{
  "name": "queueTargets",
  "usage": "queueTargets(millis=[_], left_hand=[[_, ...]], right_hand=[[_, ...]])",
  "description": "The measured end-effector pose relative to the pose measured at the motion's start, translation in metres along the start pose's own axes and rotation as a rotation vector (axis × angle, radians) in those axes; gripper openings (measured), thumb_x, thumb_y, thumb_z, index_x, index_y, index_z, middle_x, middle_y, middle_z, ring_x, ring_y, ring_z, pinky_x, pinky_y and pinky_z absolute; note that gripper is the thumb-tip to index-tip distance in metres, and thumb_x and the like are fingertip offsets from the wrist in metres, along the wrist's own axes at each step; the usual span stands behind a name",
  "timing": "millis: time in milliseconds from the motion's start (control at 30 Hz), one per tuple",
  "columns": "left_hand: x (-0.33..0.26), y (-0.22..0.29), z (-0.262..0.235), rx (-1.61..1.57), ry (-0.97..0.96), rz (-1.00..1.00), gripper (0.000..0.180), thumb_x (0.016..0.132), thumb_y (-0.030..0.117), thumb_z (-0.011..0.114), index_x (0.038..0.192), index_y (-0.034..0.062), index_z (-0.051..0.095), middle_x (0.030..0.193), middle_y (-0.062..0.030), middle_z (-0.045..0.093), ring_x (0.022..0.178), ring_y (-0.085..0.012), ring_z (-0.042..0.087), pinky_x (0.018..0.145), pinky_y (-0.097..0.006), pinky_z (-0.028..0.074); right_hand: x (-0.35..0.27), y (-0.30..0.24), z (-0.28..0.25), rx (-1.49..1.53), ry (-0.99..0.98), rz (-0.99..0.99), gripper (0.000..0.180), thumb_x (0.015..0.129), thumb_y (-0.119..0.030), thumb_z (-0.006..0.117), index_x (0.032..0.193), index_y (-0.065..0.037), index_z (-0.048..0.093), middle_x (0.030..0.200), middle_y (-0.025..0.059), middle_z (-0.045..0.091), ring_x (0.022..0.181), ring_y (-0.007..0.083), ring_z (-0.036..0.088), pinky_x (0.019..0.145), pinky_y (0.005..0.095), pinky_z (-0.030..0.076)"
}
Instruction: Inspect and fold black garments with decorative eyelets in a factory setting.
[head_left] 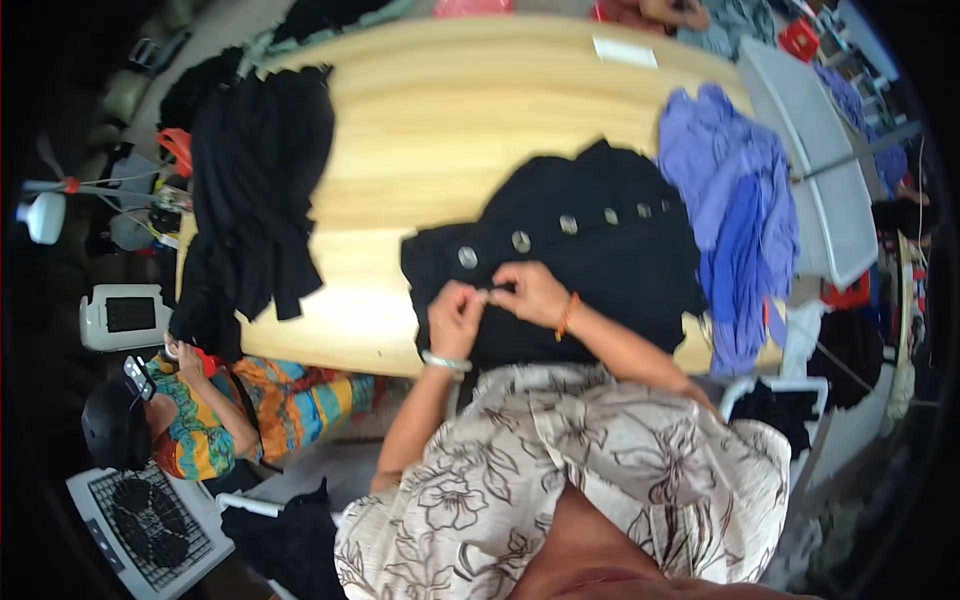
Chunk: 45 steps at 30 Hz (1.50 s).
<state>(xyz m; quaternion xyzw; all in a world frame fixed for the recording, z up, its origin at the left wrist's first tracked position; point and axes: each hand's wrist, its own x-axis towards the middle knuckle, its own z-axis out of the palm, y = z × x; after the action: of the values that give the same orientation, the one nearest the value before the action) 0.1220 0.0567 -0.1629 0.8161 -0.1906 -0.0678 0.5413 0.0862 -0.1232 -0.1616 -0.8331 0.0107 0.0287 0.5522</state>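
Note:
A black garment [600, 275] with a row of large round buttons [521, 241] lies spread on the wooden table in front of me. My left hand [457, 318] and my right hand [535, 294] meet over its near left part, below the row. The fingertips of both are pinched close together at one spot. Something small and pale shows between them, too small to make out. A bracelet circles the left wrist, and an orange band is on the right one.
Black garments [262, 180] lie heaped on the left of the table [400, 110]. A purple garment [730, 170] is bunched at the right, beside a grey plastic bin [815, 170]. A white paper [625, 52] lies at the far edge. Another person [200, 420] sits at the left, near a fan [150, 520].

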Motion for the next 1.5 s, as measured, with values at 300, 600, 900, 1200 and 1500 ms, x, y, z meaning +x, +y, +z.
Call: queueTargets(millis=[300, 600, 900, 1200, 1500], left_hand=[[0.057, -0.017, -0.004, 0.356, 0.050, 0.278, 0.015, 0.079, 0.008, 0.068, 0.092, 0.0015, 0.064, 0.086, -0.0163, 0.060, 0.076, -0.0344, 0.061, 0.068, -0.041, 0.050], [0.044, -0.020, 0.022, -0.404, -0.338, -0.241, 0.005, 0.082, 0.001, 0.068, 0.081, -0.0020, 0.065, 0.075, -0.0085, 0.069, 0.068, -0.0119, 0.066, 0.061, -0.026, 0.052], [0.028, -0.042, 0.025, -0.486, -0.306, -0.285, 0.008, 0.084, 0.006, 0.072, 0.087, -0.0006, 0.068, 0.074, -0.0018, 0.066, 0.060, -0.0048, 0.055, 0.052, -0.020, 0.042], [0.019, -0.007, 0.000, -0.029, -0.411, 0.169, 0.024, 0.082, 0.006, 0.070, 0.104, -0.0017, 0.068, 0.082, -0.0100, 0.066, 0.073, -0.0194, 0.064, 0.067, -0.030, 0.051], [0.000, -0.013, 0.022, 0.007, -0.108, 0.137, 0.014, 0.079, 0.000, 0.062, 0.091, -0.0013, 0.068, 0.081, -0.0164, 0.065, 0.073, -0.0292, 0.065, 0.067, -0.034, 0.051]], right_hand=[[-0.017, -0.020, -0.005, -0.186, -0.104, -0.115, 0.022, 0.078, -0.011, 0.063, 0.097, -0.001, 0.056, 0.092, 0.0185, 0.060, 0.082, 0.0387, 0.061, 0.073, 0.0448, 0.049], [-0.027, -0.022, 0.001, -0.300, 0.030, -0.175, 0.020, 0.080, -0.008, 0.062, 0.098, -0.005, 0.054, 0.095, 0.0166, 0.060, 0.083, 0.0405, 0.061, 0.071, 0.0479, 0.050], [-0.037, -0.033, 0.003, -0.465, 0.100, -0.104, 0.043, 0.079, -0.012, 0.067, 0.119, -0.006, 0.054, 0.100, 0.0198, 0.063, 0.087, 0.0389, 0.063, 0.073, 0.0462, 0.052], [-0.024, -0.014, -0.008, -0.351, 0.038, -0.129, 0.031, 0.080, -0.009, 0.063, 0.107, 0.006, 0.062, 0.096, 0.0242, 0.063, 0.089, 0.0410, 0.063, 0.080, 0.0442, 0.051], [-0.031, -0.006, -0.009, -0.323, 0.003, -0.117, 0.034, 0.076, 0.008, 0.054, 0.107, 0.003, 0.064, 0.081, 0.0189, 0.058, 0.066, 0.0327, 0.060, 0.063, 0.0381, 0.048]])
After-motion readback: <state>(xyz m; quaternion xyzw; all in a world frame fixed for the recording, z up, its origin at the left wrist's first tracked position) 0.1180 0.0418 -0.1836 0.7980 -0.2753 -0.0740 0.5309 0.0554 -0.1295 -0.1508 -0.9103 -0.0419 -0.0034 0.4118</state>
